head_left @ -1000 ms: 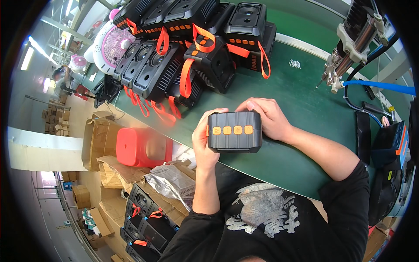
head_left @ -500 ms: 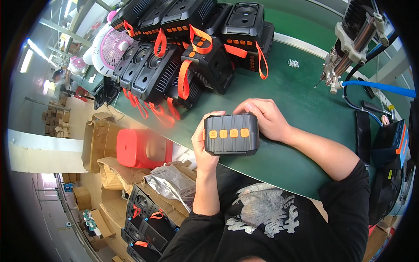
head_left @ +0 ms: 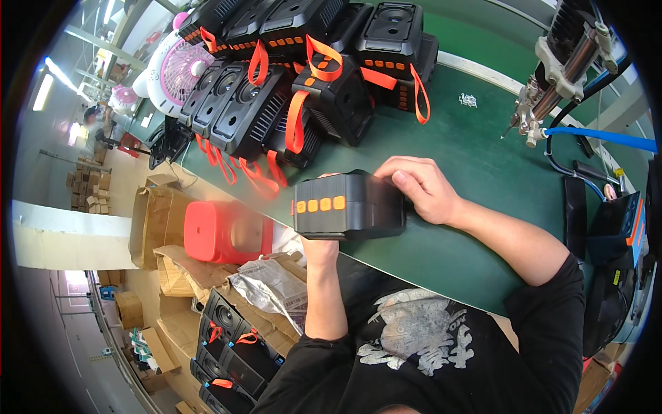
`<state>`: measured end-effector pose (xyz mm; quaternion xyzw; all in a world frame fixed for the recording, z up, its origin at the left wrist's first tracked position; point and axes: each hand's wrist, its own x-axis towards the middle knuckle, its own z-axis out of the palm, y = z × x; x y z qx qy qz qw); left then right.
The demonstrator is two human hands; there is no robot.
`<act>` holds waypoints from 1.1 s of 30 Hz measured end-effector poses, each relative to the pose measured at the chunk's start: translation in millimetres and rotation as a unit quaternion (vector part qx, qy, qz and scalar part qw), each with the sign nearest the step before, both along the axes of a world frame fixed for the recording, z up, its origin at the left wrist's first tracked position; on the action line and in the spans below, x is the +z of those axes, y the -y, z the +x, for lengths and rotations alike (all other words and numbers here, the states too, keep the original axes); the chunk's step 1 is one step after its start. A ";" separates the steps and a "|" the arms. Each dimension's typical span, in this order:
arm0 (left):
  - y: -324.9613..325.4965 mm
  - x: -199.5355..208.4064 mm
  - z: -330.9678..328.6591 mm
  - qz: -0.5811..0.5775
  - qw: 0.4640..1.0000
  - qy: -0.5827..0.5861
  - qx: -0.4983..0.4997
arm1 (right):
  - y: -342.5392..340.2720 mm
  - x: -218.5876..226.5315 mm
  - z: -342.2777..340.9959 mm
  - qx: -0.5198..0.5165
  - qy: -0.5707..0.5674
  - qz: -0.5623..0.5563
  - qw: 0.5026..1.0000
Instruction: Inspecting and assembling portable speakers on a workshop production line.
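I hold a black box-shaped speaker (head_left: 350, 204) with a row of orange buttons at the near edge of the green bench (head_left: 476, 159). My left hand (head_left: 318, 247) grips its near-left end from below, mostly hidden behind the case. My right hand (head_left: 422, 188) rests on its right side, fingers curled over the top edge. The button face points toward me.
Several black speakers with orange straps (head_left: 303, 76) are stacked at the far left of the bench. A screwdriver tool with a blue hose (head_left: 552, 76) hangs at the right, with small screws (head_left: 468, 101) nearby. A red stool (head_left: 227, 231) and cardboard boxes with more speakers (head_left: 231, 338) stand on the floor.
The speaker has shifted slightly left and toward the bench edge in both hands. Its button face has moved with it.
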<state>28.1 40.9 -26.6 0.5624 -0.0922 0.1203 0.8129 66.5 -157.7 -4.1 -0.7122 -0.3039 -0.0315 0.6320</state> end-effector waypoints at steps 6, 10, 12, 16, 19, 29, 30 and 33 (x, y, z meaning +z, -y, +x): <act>13.0 16.4 -0.5 0.042 0.997 0.034 -0.055 | -2.6 -4.4 3.3 -0.028 -0.076 0.018 0.997; 17.3 23.7 3.0 0.104 0.993 0.025 -0.039 | 1.2 -4.9 3.6 -0.008 -0.155 0.035 0.987; 18.1 24.0 1.8 0.100 0.994 0.017 -0.036 | 0.9 -5.3 3.0 -0.011 -0.142 0.041 0.989; 15.2 24.7 1.1 0.102 0.994 0.016 -0.038 | 0.0 -5.1 3.2 -0.012 -0.101 0.024 0.994; 14.2 25.7 2.9 0.112 0.992 0.035 -0.043 | -0.1 -5.1 3.3 -0.021 -0.092 0.025 0.995; 15.3 28.2 1.7 0.091 0.994 0.023 -0.048 | 2.0 -5.4 3.0 0.003 -0.030 0.051 0.998; 15.4 28.4 1.9 0.089 0.995 0.027 -0.048 | 2.9 -5.5 3.6 0.008 -0.008 0.052 0.999; 15.7 28.9 1.9 0.084 0.995 0.028 -0.043 | 2.6 -7.7 3.2 0.033 0.022 0.078 0.996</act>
